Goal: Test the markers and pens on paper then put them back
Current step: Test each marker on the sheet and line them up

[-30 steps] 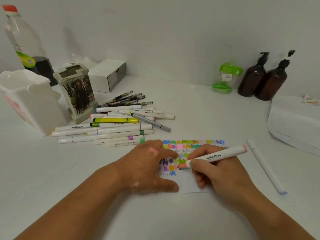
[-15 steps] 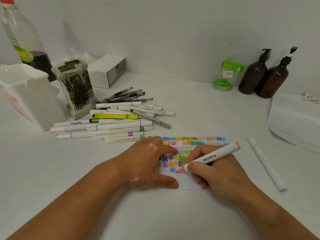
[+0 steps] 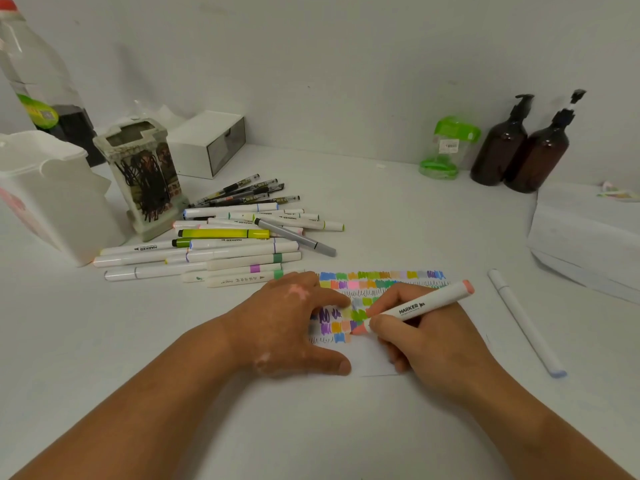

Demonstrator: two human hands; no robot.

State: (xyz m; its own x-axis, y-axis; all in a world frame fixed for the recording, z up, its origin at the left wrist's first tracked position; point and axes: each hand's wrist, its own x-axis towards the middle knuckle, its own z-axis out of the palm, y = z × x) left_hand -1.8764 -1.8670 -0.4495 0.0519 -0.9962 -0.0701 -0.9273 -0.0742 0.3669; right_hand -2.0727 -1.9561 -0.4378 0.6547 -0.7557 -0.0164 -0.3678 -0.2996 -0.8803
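White tabletop (image 3: 398, 220) is carrying the paper (image 3: 374, 362) near centre, colour swatches showing across it. Left hand (image 3: 294, 327) is pressing flat on the paper's left edge, fingers spread. Right hand (image 3: 426, 341) is pinching a salmon-tipped marker (image 3: 422, 304), tip apparently touching the paper. Pile of markers and pens (image 3: 225, 251) is lying far left; one capped marker (image 3: 526, 320) is lying right.

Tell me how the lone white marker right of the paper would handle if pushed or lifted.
The white marker looks round-barrelled, so a sideways push would likely roll it. Slim, rigid plastic: probably light and stiff. Smooth body may slip.
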